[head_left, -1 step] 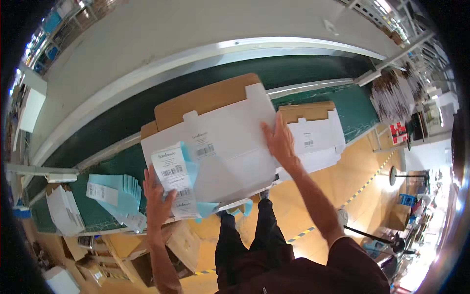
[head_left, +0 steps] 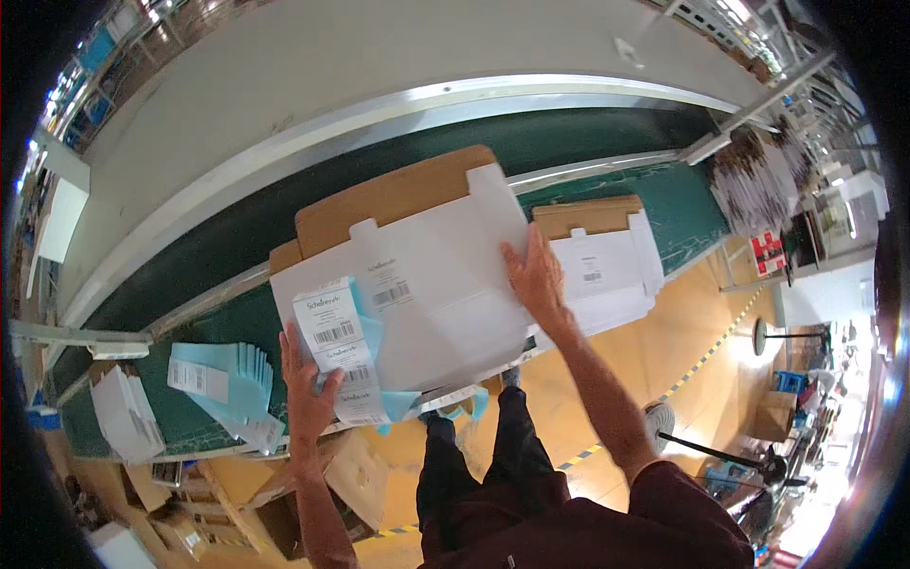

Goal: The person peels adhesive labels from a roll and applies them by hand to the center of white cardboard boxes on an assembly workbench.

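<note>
A large flat, unfolded carton [head_left: 450, 270], white with brown flaps along its far side, lies tilted in front of me and carries a printed barcode. My left hand [head_left: 308, 391] grips its left edge, thumb on a strip of white labels [head_left: 331, 318] with light-blue backing. This strip hangs over the carton's near left part, and its lower end curls past the near edge. On the right edge rests my right hand [head_left: 537, 277], thumb on top and fingers along the side. Close to that hand lies a stack of smaller flat white cartons [head_left: 597, 266], brown flaps at the far side.
On the green bench [head_left: 678, 213], left of me, lie fan-folded blue-backed labels [head_left: 232, 379] and a stack of white sheets [head_left: 125, 412]. Stacked cartons [head_left: 758, 185] stand far right. Below are an open cardboard box [head_left: 353, 479] and a pedestal fan [head_left: 661, 427].
</note>
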The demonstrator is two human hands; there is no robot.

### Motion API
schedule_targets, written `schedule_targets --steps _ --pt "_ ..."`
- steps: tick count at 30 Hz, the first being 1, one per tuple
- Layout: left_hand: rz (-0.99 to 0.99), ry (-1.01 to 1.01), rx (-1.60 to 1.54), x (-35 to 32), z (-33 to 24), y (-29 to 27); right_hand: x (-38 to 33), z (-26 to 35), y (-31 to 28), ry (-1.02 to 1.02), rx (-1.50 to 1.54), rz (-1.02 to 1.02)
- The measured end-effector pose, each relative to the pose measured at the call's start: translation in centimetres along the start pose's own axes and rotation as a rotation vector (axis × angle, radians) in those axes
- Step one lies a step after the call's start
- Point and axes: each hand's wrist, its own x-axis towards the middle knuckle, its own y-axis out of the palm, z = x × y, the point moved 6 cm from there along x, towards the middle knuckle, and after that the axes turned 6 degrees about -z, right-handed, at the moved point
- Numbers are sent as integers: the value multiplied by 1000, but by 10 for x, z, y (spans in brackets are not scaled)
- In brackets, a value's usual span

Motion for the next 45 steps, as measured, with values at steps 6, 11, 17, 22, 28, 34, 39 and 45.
schedule_targets --steps 6,11,17,22,28,34,39,45 --pt "-62 105 -67 6 -1 12 -10 -6 -17 95 72 -113" --pt "-61 159 19 10 15 2 -11 2 -3 88 6 0" --pt "40 21 -72 22 3 6 -18 10 -12 41 -10 -180" --pt "124 -70 -19 23 30 -2 -24 17 -13 47 93 -256" --pt "60 -272 -272 19 -12 25 -18 -9 -45 214 761 -91" --pt "81 -182 -139 -55 -130 47 53 -276 -61 132 1261 53" --pt "334 -65 -128 -125 -247 139 81 -460 -145 414 534 -21" --pt "256 -112 -548 -41 -250 309 100 -504 -113 224 -149 -132"
